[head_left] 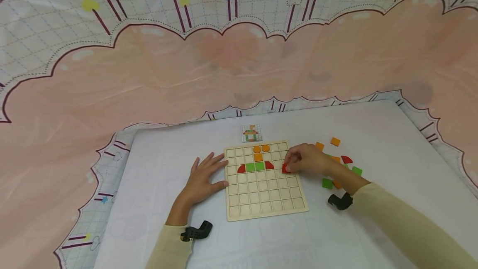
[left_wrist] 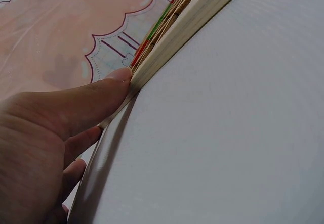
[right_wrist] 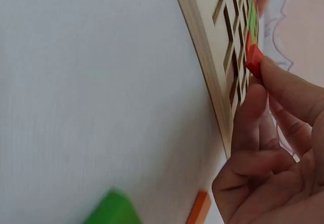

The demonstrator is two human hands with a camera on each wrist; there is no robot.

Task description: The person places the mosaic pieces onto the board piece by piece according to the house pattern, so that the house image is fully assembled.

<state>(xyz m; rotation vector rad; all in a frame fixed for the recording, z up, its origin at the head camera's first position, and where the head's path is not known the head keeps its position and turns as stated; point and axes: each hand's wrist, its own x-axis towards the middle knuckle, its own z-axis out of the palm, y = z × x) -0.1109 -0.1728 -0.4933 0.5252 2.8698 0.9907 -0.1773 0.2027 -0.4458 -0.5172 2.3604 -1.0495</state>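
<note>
A pale wooden grid board (head_left: 265,196) lies on the white table. Toward its top it holds two orange discs (head_left: 265,148), an orange square tile (head_left: 258,157), two green square tiles (head_left: 254,166) and two red quarter-round tiles (head_left: 242,168). My left hand (head_left: 201,179) has its fingers spread, thumb and fingertips right at the board's left edge. Between thumb and finger, my right hand (head_left: 308,159) pinches a small red tile (right_wrist: 254,61) over the board's right part, level with the green row. Its fingers partly hide that tile's outline.
Right of the board lie loose tiles, among them an orange one (head_left: 335,141), a green one (head_left: 327,183) and a red quarter-round (head_left: 346,159); the right forearm covers some. A small printed pattern card (head_left: 252,133) lies beyond the board. A patterned cloth (head_left: 239,69) hangs behind the table.
</note>
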